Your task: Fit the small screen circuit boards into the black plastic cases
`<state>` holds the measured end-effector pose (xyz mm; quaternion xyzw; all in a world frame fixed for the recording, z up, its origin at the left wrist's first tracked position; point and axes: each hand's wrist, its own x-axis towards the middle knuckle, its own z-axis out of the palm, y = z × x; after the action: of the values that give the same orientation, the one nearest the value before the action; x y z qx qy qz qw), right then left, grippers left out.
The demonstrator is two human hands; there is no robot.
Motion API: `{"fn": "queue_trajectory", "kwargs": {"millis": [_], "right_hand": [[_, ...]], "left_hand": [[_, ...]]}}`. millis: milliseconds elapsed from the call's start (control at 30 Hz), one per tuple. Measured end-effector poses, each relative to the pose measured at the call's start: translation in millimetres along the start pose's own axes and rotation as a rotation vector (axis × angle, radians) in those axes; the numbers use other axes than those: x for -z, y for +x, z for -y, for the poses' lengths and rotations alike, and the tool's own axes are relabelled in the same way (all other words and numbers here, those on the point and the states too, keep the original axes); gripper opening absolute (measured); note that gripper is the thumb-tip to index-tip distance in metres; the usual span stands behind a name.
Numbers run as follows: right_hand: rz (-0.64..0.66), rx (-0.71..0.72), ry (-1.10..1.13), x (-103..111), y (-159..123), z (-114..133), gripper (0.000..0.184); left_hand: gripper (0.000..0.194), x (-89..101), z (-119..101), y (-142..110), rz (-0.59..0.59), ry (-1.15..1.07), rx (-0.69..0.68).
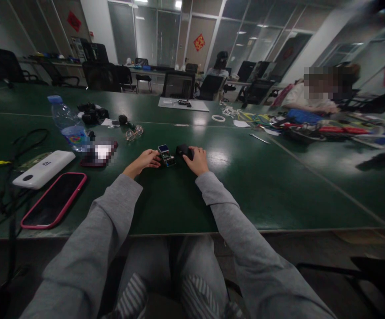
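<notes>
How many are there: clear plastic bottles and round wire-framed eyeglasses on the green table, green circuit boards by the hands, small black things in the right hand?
Bottles: 1
Eyeglasses: 1
Circuit boards: 1
Black things: 1
Total: 4

A bare circuit board (168,160), greenish and dense with small components, shows against the dark green tabletop (172,199) — a small screen (163,149), dark blue with a pale rim, at its far end. Just beside it on the right is a boxy black case (182,149), partly hidden — its finer details too dark to make out.
</notes>
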<state>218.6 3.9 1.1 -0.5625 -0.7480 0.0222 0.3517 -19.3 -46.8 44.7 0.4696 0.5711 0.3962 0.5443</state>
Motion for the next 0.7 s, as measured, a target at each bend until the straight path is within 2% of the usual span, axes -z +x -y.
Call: {"fn": "queue_trajectory", "kwargs": {"millis": [100,200,300,400,533,700], "right_hand": [[-0.078,0.032,-0.016,9.6,-5.1,16.2,0.049],[-0.135,0.149,0.039,14.5,-14.7,45.1,0.04],[-0.059,0.262,0.066,5.0,-25.4,77.4,0.043],[0.041,0.249,0.017,-13.7,-31.4,98.5,0.05],[0.095,0.128,0.042,-28.7,-30.7,100.2,0.051],[0.155,0.087,0.073,-27.8,-27.5,89.2,0.054]], "left_hand": [[0.014,0.7,1.0,2.3,-0.004,0.001,0.002],[0.014,1.4,1.4,3.1,-0.019,-0.005,-0.008],[0.013,2.9,1.8,3.4,-0.062,-0.015,-0.028],[0.013,5.5,3.2,5.2,-0.105,-0.019,-0.028],[0.013,8.8,6.8,10.2,-0.101,-0.012,-0.018],[0.013,9.6,9.0,12.9,-0.098,-0.008,-0.02]]}}
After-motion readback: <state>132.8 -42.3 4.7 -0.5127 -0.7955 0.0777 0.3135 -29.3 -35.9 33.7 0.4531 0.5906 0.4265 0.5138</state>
